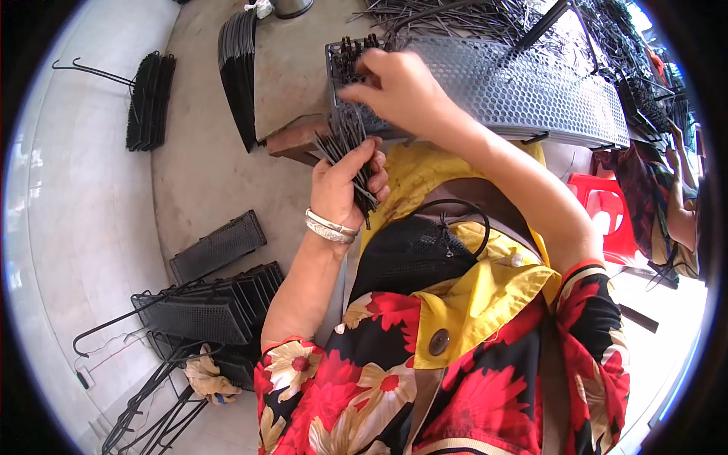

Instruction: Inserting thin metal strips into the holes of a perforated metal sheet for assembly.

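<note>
My left hand point(341, 182), with two silver bangles at its wrist, is wrapped round a bundle of thin dark rods point(349, 136). The rods fan out above and below the fist. Just above it, my right hand point(406, 87) reaches over the left end of a long grey perforated metal tray point(493, 87). Its fingers are curled and slightly blurred beside a cluster of upright black pieces point(353, 57) along that end. What those fingers grip, if anything, is hidden.
Many loose dark rods point(470, 19) lie beyond the tray. Black stacked sheets point(236, 76) stand by a board at the upper left. Several black mesh racks point(205, 311) with long hooks are at the lower left. A red plastic stool point(603, 205) and another person point(660, 182) are at the right.
</note>
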`<state>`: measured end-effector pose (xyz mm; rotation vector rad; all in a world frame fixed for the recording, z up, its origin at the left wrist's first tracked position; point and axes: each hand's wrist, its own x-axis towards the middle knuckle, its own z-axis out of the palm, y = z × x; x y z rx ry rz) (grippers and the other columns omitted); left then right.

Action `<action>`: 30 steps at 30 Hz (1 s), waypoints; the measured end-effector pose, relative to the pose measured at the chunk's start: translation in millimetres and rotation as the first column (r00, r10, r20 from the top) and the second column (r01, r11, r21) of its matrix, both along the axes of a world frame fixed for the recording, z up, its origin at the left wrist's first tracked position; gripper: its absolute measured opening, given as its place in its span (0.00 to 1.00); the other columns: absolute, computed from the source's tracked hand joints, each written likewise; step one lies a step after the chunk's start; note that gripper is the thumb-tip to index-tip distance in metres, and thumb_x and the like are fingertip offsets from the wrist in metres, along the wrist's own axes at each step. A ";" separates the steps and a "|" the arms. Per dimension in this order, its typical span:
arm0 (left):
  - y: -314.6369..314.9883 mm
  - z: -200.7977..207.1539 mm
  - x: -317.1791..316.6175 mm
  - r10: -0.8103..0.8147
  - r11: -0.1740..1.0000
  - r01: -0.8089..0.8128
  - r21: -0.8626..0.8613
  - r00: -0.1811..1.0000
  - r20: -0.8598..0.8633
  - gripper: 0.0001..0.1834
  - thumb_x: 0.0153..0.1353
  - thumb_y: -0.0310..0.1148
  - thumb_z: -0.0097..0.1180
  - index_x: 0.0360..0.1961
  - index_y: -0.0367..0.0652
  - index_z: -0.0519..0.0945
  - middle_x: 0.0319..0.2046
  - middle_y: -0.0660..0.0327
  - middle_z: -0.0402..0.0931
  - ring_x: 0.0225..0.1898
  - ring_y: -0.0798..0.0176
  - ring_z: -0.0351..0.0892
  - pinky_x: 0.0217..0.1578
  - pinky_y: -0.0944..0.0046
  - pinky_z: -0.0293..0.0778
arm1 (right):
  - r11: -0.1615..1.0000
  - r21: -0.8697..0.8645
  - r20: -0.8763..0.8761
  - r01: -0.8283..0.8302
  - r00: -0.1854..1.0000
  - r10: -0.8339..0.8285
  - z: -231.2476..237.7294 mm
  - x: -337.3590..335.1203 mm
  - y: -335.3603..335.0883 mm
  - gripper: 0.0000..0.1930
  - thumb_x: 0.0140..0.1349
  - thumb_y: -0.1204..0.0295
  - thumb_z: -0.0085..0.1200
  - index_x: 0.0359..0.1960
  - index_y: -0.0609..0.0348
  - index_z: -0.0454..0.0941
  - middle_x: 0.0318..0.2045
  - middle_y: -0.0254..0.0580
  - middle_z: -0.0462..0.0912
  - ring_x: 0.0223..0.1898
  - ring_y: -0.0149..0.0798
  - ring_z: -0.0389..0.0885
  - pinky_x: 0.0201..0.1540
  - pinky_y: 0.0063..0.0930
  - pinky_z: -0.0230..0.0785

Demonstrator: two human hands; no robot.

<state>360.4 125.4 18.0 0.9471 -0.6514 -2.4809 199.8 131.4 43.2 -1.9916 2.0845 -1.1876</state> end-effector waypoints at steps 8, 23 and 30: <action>3.7 1.8 -1.6 -0.048 0.995 0.043 -0.086 0.997 -0.057 0.09 0.54 0.31 0.54 0.34 0.36 0.74 0.21 0.58 0.71 0.16 0.65 0.67 0.15 0.67 0.64 | 0.946 0.295 0.740 -0.135 0.659 -0.137 18.7 1.8 32.8 0.09 0.50 0.74 0.56 0.31 0.67 0.77 0.20 0.36 0.77 0.19 0.24 0.71 0.21 0.16 0.62; 2.8 -1.5 -0.7 0.012 0.999 -0.012 -0.053 1.000 0.007 0.09 0.53 0.31 0.56 0.31 0.36 0.75 0.20 0.59 0.71 0.15 0.65 0.68 0.14 0.67 0.62 | 0.861 -0.480 0.066 0.169 0.986 -0.156 -5.5 -13.9 -15.5 0.08 0.49 0.74 0.58 0.32 0.61 0.76 0.23 0.43 0.79 0.23 0.36 0.79 0.28 0.22 0.70; 2.3 -1.3 0.4 0.014 0.999 -0.014 -0.032 1.000 -0.012 0.08 0.53 0.30 0.55 0.31 0.36 0.75 0.19 0.59 0.71 0.15 0.65 0.67 0.14 0.67 0.62 | 0.852 -0.524 -0.149 -0.009 0.985 -0.082 -4.6 -13.8 -22.7 0.08 0.48 0.75 0.58 0.30 0.62 0.75 0.26 0.44 0.79 0.27 0.43 0.79 0.29 0.26 0.71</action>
